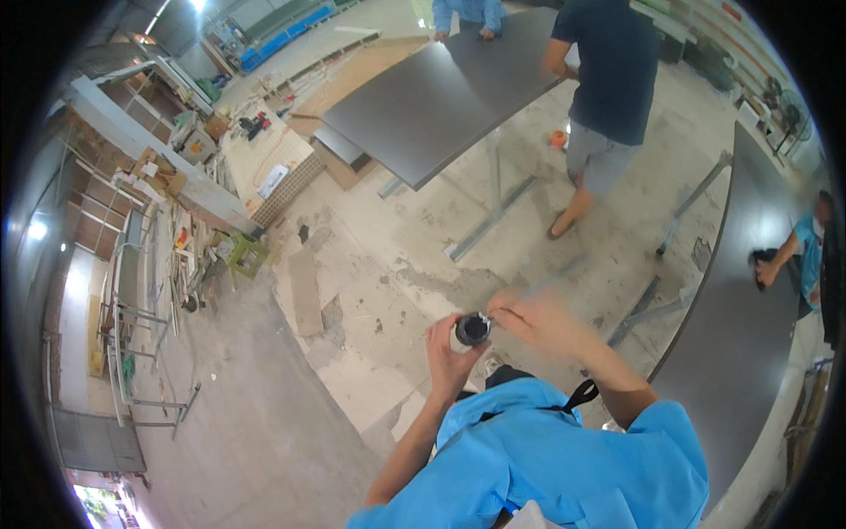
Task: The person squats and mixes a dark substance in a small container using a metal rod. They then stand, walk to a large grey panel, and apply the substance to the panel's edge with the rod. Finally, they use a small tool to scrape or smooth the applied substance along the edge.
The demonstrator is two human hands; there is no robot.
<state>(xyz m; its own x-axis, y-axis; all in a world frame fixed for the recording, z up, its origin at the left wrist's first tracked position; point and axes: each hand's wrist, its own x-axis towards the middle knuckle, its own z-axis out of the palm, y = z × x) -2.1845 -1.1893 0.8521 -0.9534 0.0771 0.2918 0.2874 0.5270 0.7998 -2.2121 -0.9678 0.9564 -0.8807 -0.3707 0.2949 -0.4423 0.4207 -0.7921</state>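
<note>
My left hand (pixel 446 350) is wrapped round a small pale container with a round dark opening (pixel 473 329), held upright in front of my body. Some white-grey matter shows at the container's rim. Right beside that rim is my right hand (pixel 538 324), smeared by motion, its fingers drawn together. A thin, blurred grey stick-like tool (pixel 557 277) slants up and away from these fingers; its exact kind is unclear.
Ahead, a large dark panel (pixel 441 97) rests on metal supports; a person in a dark shirt (pixel 608 75) stands at it, another beyond. At right, someone's hand (pixel 765 271) touches a second dark panel (pixel 740 326). A green stool (pixel 247 256) stands left.
</note>
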